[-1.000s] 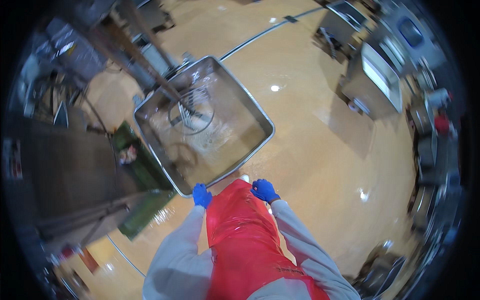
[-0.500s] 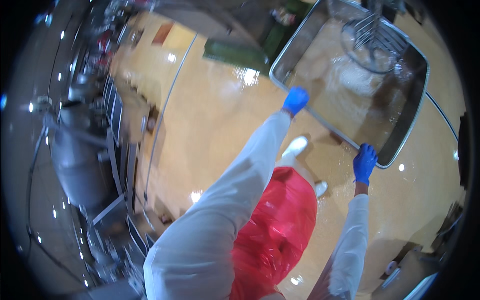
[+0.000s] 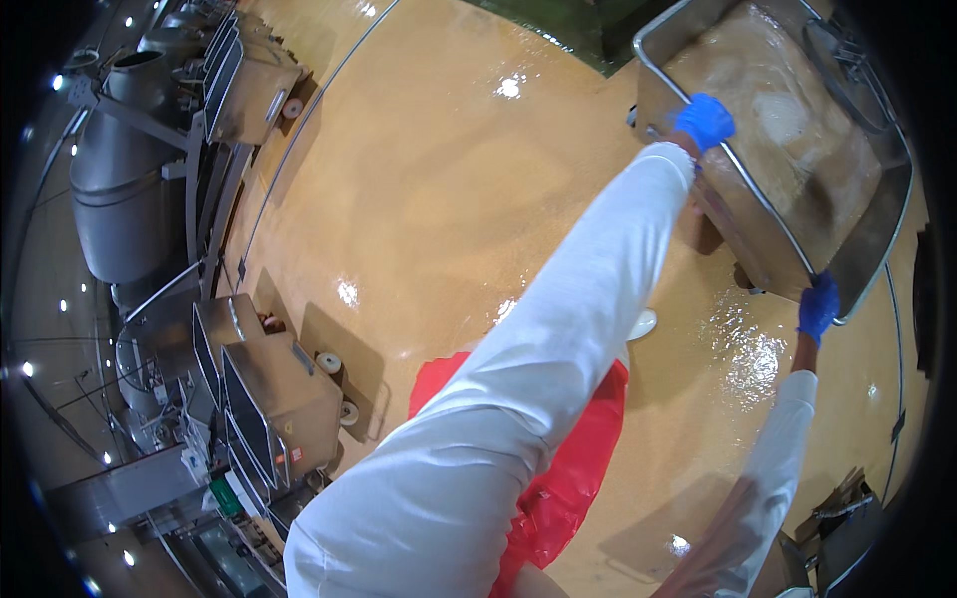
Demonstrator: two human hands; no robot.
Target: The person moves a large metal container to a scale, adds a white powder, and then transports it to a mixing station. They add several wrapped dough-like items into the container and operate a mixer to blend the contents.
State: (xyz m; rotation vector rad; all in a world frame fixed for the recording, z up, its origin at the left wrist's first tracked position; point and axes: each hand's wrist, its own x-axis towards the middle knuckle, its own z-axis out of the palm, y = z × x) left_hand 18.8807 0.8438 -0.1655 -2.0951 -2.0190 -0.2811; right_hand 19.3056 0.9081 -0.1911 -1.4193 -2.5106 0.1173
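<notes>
A wheeled metal tub [image 3: 740,221] stands at the upper right, with cloudy, pale brown liquid [image 3: 797,164] inside and foam near its middle. My left hand [image 3: 706,122], in a blue glove, is closed around the near rim toward its left end. At that rim's right corner, my right hand [image 3: 818,307] grips the metal, also blue-gloved. Both arms reach forward in white sleeves. A round metal frame [image 3: 847,75] shows over the tub's far side, partly cut off by the dark edge of the picture.
Wet tan floor [image 3: 439,179] surrounds me. A dark green block or mat [image 3: 588,30] lies beyond, left of the tub. Several metal carts [image 3: 289,399] on wheels line the left side, with a large steel vessel [image 3: 130,209] behind. More equipment [image 3: 847,528] is at lower right.
The tub and both my hands on its rim have shifted right in the view. The carts on the left now show more fully. My grip on the rim looks the same.
</notes>
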